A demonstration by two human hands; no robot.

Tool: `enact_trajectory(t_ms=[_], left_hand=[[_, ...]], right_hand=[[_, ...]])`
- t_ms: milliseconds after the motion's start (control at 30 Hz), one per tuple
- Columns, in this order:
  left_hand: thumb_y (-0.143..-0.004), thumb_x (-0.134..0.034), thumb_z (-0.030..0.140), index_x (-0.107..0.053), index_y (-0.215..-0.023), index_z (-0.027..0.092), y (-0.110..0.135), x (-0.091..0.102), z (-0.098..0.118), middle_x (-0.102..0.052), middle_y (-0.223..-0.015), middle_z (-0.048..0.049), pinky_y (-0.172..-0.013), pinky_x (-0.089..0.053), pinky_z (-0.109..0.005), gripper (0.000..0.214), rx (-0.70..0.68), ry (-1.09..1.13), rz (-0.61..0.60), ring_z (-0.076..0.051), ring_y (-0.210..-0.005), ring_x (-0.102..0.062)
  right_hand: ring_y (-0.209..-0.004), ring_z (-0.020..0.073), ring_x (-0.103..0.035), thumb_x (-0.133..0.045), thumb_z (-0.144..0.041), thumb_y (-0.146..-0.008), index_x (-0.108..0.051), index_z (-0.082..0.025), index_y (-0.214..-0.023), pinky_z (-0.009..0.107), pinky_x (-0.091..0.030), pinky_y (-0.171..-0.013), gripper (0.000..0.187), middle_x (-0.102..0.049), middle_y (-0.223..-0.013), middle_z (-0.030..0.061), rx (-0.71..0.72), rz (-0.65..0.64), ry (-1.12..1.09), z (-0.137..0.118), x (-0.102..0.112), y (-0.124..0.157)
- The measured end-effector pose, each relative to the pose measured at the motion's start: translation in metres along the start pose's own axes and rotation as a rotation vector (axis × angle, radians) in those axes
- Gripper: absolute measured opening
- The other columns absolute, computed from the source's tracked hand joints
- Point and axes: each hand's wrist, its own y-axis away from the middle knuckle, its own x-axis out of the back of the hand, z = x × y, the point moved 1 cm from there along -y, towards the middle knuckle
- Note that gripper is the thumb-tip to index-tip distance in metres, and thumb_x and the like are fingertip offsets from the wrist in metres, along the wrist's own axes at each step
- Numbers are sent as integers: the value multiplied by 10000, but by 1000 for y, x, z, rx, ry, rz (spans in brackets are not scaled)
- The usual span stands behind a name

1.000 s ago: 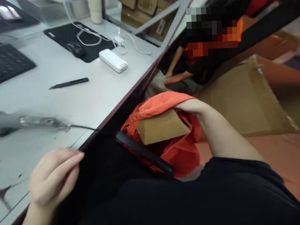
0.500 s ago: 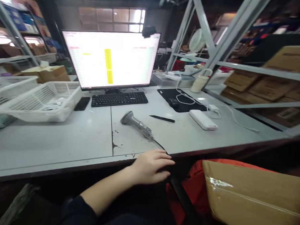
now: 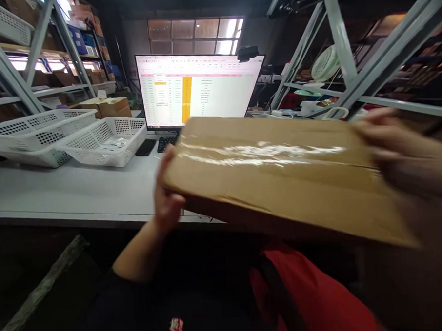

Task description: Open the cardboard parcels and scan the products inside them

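Half a second ago the taped cardboard box (image 3: 280,175) was sitting low at the lower right of the frame and the left hand (image 3: 164,197) was resting at the counter (image 3: 71,191) edge; now the box is filling the middle of the frame, raised in front of the monitor (image 3: 199,88) and tilting down toward the right. The left hand is clamping the box's left end, thumb on the near side. The right hand (image 3: 399,153) is gripping the right end, though it is blurring badly, so its fingers are probably curled over the top edge. That puts the box fully off the lap, carried between both hands just above the counter's near edge. White baskets (image 3: 106,141) are sitting at the left of the frame, with a phone (image 3: 146,147) and keyboard (image 3: 166,141) just beside them. An orange bag (image 3: 322,297) is lying below the box.
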Motion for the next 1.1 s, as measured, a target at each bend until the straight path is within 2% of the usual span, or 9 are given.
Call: enact_trajectory(t_ms=[100, 267, 367, 533, 633, 800, 967, 1033, 1100], left_hand=[[-920, -479, 869, -653, -1340, 251, -57, 75, -5, -617, -1397, -83, -1256, -404, -514, 768, -107, -309, 164, -352, -1406, -547], [-904, -564, 793, -753, -1003, 186, -79, 154, -54, -723, -1058, -87, -1083, -520, -409, 643, 203, -433, 231, -263, -1081, -685], [-861, -639, 655, -755, -978, 176, -68, 176, -81, -739, -1079, -95, -1058, -511, -379, 506, 389, -385, 312, -259, -1096, -675], [-754, -712, 500, -734, -990, 184, -75, 191, -101, -723, -1016, -82, -935, -543, -351, 395, 489, -232, 246, -244, -998, -674], [-740, -737, 457, -715, -1054, 189, -91, 191, -113, -685, -916, -69, -816, -554, -345, 413, 618, -157, 142, -216, -826, -653], [-821, -740, 450, -694, -1065, 169, -122, 178, -134, -712, -989, -114, -829, -587, -386, 375, 796, -159, 58, -231, -865, -671], [-853, -733, 652, -704, -1154, 228, -120, 160, -63, -720, -1282, -104, -1084, -562, -478, 520, 382, -360, 151, -285, -1230, -680], [-859, -717, 696, -727, -1222, 275, -100, 149, -11, -747, -1252, -73, -1143, -533, -550, 556, 136, -418, 19, -311, -1266, -677], [-804, -812, 678, -710, -1330, 373, -76, 137, 34, -663, -1458, -29, -1254, -431, -609, 616, 55, -667, -324, -356, -1441, -557]], right_hand=[[-507, 1, -402, -825, -100, -780, -648, -255, -946, 62, -373, -453, 288, -524, -741, -80, -153, -43, -284, 45, -72, -30], [-593, 53, -560, -728, -152, -810, -612, -250, -1073, 186, -567, -633, 304, -656, -870, -49, -397, -149, -324, 132, -156, -44], [-752, 126, -691, -746, -281, -807, -558, -274, -1358, 306, -615, -795, 582, -713, -1002, -6, -395, -297, -123, 168, -152, -52], [-1186, 289, -668, -609, -432, -899, -473, -215, -1566, 481, -537, -1055, 714, -674, -1354, 150, 34, -172, 597, 195, -97, -67], [-1300, 361, -613, -610, -462, -911, -287, -152, -1692, 522, -487, -1111, 901, -545, -1559, 209, -46, -285, 956, 199, -81, -66], [-1173, 419, -676, -596, -434, -959, -53, -109, -1741, 502, -530, -966, 1006, -670, -1385, 257, -239, -477, 1344, 195, -88, -65], [-1134, 419, -678, -527, -387, -990, -146, -126, -1741, 505, -526, -932, 882, -714, -1282, 232, -230, -414, 1296, 186, -78, -57], [-1060, 395, -690, -545, -405, -977, -150, -152, -1742, 530, -524, -931, 897, -738, -1184, 195, -169, -302, 1126, 180, -71, -45], [-939, 327, -698, -614, -444, -943, -154, -209, -1738, 492, -548, -876, 948, -748, -1091, 129, -133, -203, 815, 174, -67, -30]])
